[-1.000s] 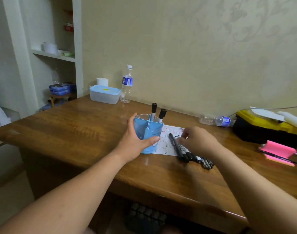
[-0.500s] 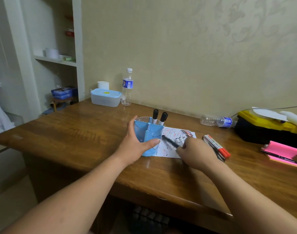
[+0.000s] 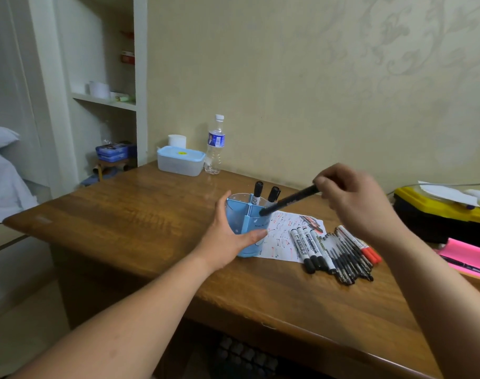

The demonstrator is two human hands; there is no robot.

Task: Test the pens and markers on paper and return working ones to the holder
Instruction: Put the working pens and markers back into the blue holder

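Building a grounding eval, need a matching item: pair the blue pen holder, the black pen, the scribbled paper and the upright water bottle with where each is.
1 blue plastic pen holder
2 slim black pen
3 white scribbled paper sheet
4 clear plastic water bottle

a pinched by right hand, tip at holder rim
b upright, far edge of wooden table
c gripped by left hand
d flat on the table beside the holder

Pairs: 1-c, 2-a, 3-d, 4-b

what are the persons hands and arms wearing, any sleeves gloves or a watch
Nothing worn shows. The left hand and right hand are bare, with no gloves, rings or watch, and both forearms are uncovered to the frame's edge, no sleeves.
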